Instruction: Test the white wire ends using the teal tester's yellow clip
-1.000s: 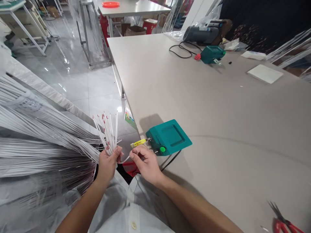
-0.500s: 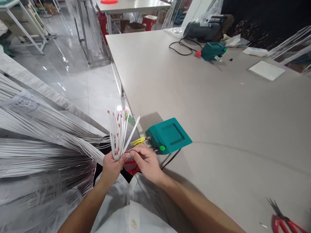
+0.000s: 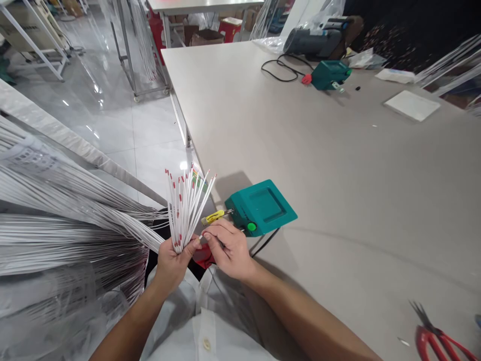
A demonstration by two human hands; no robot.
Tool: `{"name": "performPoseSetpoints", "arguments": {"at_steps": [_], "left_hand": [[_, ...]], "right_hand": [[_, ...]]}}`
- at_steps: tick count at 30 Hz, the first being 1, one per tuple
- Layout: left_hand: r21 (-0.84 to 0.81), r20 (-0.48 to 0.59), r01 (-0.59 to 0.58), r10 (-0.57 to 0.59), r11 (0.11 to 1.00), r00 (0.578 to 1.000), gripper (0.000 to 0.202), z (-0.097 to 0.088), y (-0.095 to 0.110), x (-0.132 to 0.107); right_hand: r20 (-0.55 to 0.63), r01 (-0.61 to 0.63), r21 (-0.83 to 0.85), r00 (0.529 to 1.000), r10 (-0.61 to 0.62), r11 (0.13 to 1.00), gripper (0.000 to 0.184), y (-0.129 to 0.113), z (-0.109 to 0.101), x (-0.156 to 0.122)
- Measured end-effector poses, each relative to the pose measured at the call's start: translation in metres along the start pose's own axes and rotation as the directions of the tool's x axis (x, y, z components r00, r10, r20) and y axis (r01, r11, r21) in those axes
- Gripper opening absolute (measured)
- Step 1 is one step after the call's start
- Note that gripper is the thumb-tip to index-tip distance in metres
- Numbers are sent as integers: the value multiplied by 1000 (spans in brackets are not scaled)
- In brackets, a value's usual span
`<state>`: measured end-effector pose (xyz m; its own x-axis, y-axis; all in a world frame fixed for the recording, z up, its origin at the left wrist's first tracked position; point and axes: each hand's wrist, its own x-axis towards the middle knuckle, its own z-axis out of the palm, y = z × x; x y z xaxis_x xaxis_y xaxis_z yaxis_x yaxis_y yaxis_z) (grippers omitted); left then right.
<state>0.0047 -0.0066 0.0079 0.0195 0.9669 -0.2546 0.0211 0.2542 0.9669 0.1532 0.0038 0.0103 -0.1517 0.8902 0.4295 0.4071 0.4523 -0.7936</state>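
Observation:
A fanned bundle of white wires [image 3: 188, 205] with red tips stands up from my left hand [image 3: 173, 260], which is closed around its lower part. Just right of the bundle, my right hand [image 3: 230, 249] pinches with thumb and forefinger at the end of a single white wire [image 3: 200, 237], which pokes out by my left thumb. The fingers cover most of that tip. Close beyond my right hand, a teal bench device [image 3: 263, 208] with a green button sits at the table edge. A yellow-handled clip or tool [image 3: 213, 217] projects from its left side.
Long white wire bundles [image 3: 75, 195] hang over a rack at the left. Red-handled pliers [image 3: 432, 331] lie at the table's [image 3: 338, 165] near right. A second teal device [image 3: 328, 75] and a dark grey machine [image 3: 311, 42] stand at the back. Something red [image 3: 204, 256] is below my hands.
The wires in my left hand have spread wider. My right fingertips have drawn slightly away from my left thumb, showing a short white wire end between them. The view has tilted slightly.

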Motion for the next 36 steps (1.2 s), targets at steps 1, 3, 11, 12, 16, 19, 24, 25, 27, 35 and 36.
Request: {"name": "performPoseSetpoints", "arguments": {"at_steps": [1,3,11,12,16,19,24,25,27,35,36], "left_hand": [[-1,13,-1,1,1000,1000,11,-1,-1,0],[-11,37,8,-7,1000,999,11,-4,-3,-1],[6,51,47,-47,999,998,15,-10,-1,-1],[24,63,38,-39,999,997,15,-10,1,-1],[79,156,-32,20,996,988,12,-14,5,-1],[90,246,-38,15,995,969,11,-19,6,0],[-27,210,45,-39,999,977,12,-23,4,-1],[-71,190,68,-54,995,980,12,-23,2,-1],[-173,163,123,-94,977,982,14,-23,0,-2],[-414,88,208,-188,886,978,25,-10,4,-3],[-421,81,205,-189,883,979,25,-9,4,-3]], "right_hand": [[10,31,-36,999,-31,999,12,1,-1,0],[42,69,-92,997,-66,993,11,3,-2,0],[35,16,-49,999,-14,999,14,1,-10,6],[34,7,-1,999,-7,1000,15,-1,-13,8],[265,-8,156,964,-34,988,10,-9,-24,17],[390,-61,233,920,-36,971,9,-9,-26,19],[335,-222,484,941,55,846,7,-8,-14,14],[310,-263,552,946,98,791,6,-9,-10,12],[276,-340,654,939,205,676,6,-10,0,8],[382,-513,820,822,422,256,15,-10,23,-4],[389,-518,821,815,430,241,15,-10,24,-3]]}}
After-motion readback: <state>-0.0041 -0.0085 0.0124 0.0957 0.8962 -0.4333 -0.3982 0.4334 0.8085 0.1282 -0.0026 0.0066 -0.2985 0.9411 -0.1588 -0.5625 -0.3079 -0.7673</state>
